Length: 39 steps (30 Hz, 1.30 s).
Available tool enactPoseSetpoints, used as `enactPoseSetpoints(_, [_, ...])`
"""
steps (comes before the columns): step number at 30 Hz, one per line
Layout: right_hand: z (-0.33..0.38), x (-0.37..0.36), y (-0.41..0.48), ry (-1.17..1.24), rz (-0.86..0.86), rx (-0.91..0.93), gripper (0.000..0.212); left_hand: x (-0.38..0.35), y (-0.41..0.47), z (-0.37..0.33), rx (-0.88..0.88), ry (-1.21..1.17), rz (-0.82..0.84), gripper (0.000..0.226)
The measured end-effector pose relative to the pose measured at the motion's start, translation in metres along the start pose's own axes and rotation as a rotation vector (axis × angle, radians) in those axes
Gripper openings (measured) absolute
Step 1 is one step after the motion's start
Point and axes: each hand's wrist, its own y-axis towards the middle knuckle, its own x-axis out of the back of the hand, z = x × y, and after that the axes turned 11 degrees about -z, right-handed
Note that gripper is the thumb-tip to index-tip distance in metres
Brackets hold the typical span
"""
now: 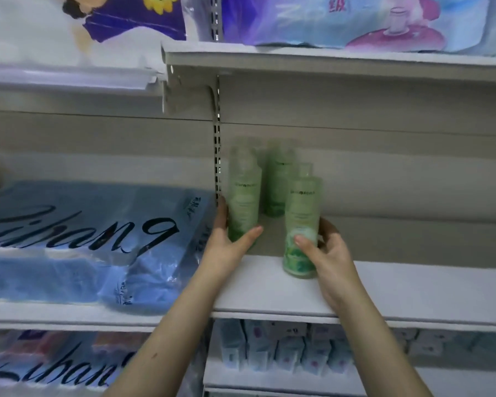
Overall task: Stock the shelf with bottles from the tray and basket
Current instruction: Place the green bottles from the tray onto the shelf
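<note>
We're mid-placement on the shelf (413, 287): our left hand (226, 243) grips the left bottle (244, 202), our right hand (325, 252) the right bottle (301, 222) near the front edge. Next, likely, we release both upright.

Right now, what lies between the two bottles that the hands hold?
Head view: bare shelf in front, and a third green bottle standing farther back in the gap.

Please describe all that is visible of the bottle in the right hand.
This bottle is tall, round, pale green, seemingly translucent plastic, with a narrow cap, dark print and a leafy pattern low down. It stands upright on the white shelf. The right hand grips its lower part, thumb in front.
</note>
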Motion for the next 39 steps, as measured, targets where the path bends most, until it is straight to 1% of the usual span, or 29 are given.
enactPoseSetpoints(5, [-0.002,-0.002,-0.004,0.004,-0.039,0.016,0.053,0.0,0.004,0.013,-0.003,-0.009,0.008,0.085])
enactPoseSetpoints(8, [0.0,-0.001,-0.006,-0.027,-0.017,0.017,0.049,-0.001,0.01,0.018,0.028,-0.041,-0.023,0.075])
enactPoseSetpoints(11, [-0.002,-0.001,-0.008,-0.077,0.018,0.028,0.048,-0.003,0.01,0.021,0.006,-0.01,-0.044,0.063])
enactPoseSetpoints(15, [-0.003,-0.002,-0.011,-0.143,0.018,0.061,0.048,-0.003,0.01,0.022,-0.02,0.009,-0.045,0.062])
enactPoseSetpoints(18, [-0.005,0.0,-0.01,-0.236,0.008,0.089,0.047,-0.002,0.01,0.022,-0.016,0.001,-0.051,0.054])
enactPoseSetpoints(21, [-0.005,0.002,-0.007,-0.263,0.033,0.089,0.047,-0.003,0.01,0.023,-0.001,-0.012,-0.056,0.048])
enactPoseSetpoints(23, [-0.002,0.002,-0.004,-0.295,0.056,0.084,0.047,-0.003,0.011,0.022,-0.002,-0.02,-0.057,0.047])
enactPoseSetpoints(27, [0.006,-0.001,0.007,-0.448,0.076,0.107,0.042,-0.003,0.011,0.023,0.007,-0.035,-0.058,0.048])
enactPoseSetpoints(30, [0.008,-0.009,0.021,-0.521,0.066,0.107,0.043,-0.003,0.012,0.023,0.009,-0.054,-0.057,0.053])
enactPoseSetpoints(34, [0.004,-0.017,0.036,-0.518,0.06,0.072,0.049,-0.001,0.013,0.025,0.035,-0.087,-0.047,0.057])
enactPoseSetpoints(39, [-0.003,-0.019,0.047,-0.49,0.076,0.047,0.055,0.0,0.013,0.025,0.048,-0.123,-0.05,0.052])
